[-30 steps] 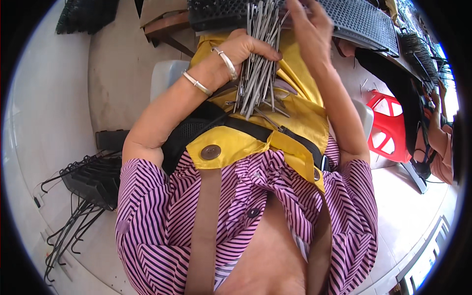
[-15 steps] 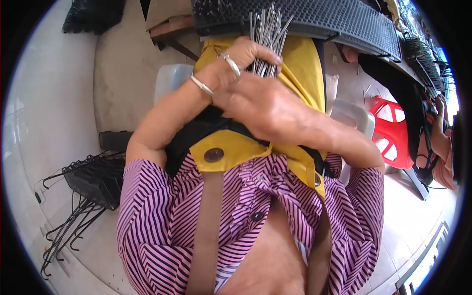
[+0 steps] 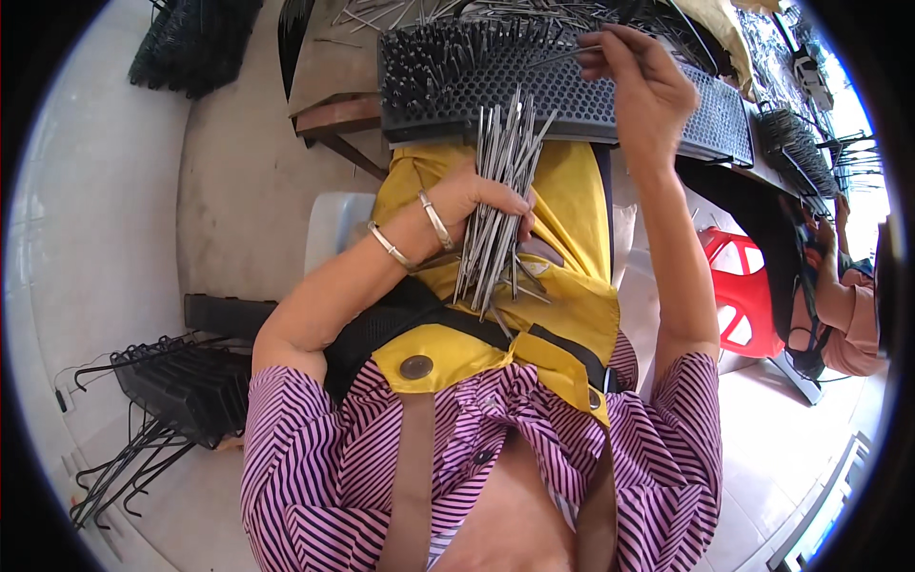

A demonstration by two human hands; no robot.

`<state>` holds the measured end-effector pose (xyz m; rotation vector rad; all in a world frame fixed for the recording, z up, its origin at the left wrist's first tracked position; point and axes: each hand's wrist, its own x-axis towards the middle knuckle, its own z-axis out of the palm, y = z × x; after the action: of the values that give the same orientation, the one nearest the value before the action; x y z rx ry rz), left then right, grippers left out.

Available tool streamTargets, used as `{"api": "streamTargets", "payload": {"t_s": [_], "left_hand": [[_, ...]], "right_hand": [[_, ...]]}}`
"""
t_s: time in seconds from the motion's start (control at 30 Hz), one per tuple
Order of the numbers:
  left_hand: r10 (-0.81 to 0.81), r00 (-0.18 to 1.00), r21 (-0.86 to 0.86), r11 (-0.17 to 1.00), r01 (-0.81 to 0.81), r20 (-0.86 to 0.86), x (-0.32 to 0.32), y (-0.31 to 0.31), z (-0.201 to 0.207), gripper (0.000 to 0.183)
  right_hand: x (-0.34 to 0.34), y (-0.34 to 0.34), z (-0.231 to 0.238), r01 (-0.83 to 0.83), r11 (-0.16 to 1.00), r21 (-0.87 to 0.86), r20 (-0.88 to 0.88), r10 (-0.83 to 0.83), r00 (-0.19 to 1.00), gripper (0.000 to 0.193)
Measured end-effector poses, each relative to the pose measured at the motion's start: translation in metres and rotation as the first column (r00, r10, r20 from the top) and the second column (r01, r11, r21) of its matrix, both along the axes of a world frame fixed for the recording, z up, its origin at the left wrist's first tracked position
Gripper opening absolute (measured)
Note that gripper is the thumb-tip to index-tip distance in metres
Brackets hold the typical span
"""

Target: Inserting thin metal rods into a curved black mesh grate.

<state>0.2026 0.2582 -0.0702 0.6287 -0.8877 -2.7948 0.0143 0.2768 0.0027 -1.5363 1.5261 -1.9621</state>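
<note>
My left hand (image 3: 481,198) is wrapped round a bundle of thin grey metal rods (image 3: 505,143) above the yellow apron (image 3: 577,205). The rods fan out a little at both ends, and a few stick out loosely at the lower end. Over a black perforated tray (image 3: 705,119), my right hand (image 3: 653,91) pinches a thin metal rod (image 3: 569,57) that lies nearly level. Many rods (image 3: 434,67) stand upright in the holes at the tray's left part. Its holes towards the right show no rods. The exact fingertip grip of my right hand is partly blurred.
Loose rods (image 3: 381,11) lie on the table behind the tray. Black racks with hooked wires (image 3: 181,381) sit on the floor at left. At right are a red stool (image 3: 743,286) and another person (image 3: 839,296) working near more racks (image 3: 796,143).
My right hand has moved from beside the left wrist up and right over the tray, now holding a rod. The bundle sits lower in view, and more of the tray shows.
</note>
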Motion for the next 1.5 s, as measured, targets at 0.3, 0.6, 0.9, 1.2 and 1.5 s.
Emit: {"api": "streamTargets", "payload": {"t_s": [0.3, 0.6, 0.9, 1.2, 1.5], "left_hand": [[0.060, 0.997, -0.058, 0.997, -0.058, 0.049, 0.003, 0.004, 0.007, 0.019], [0.072, 0.996, -0.059, 0.996, -0.070, 0.045, 0.003, 0.009, 0.009, 0.017], [0.120, 0.992, -0.126, 0.986, -0.114, 0.043, 0.003, 0.002, 0.017, 0.025], [0.198, 0.980, -0.182, 0.964, -0.196, -0.003, 0.008, -0.005, 0.013, 0.024], [0.111, 0.993, -0.302, 0.949, -0.095, 0.036, 0.003, -0.002, 0.015, 0.033]], "right_hand": [[-0.003, -0.073, -0.045, 0.089, 0.994, 0.063, 0.037, -0.092, 0.995, 0.008], [-0.002, -0.076, -0.030, 0.054, 0.996, 0.072, -0.185, -0.040, 0.982, 0.007], [-0.012, -0.092, -0.038, 0.069, 0.997, 0.019, -0.653, -0.039, 0.756, 0.007], [-0.010, -0.060, -0.009, -0.135, 0.808, 0.574, -0.059, 0.205, 0.977, 0.025], [-0.012, -0.017, -0.013, -0.505, 0.603, 0.618, 0.319, 0.395, 0.861, 0.014]]}}
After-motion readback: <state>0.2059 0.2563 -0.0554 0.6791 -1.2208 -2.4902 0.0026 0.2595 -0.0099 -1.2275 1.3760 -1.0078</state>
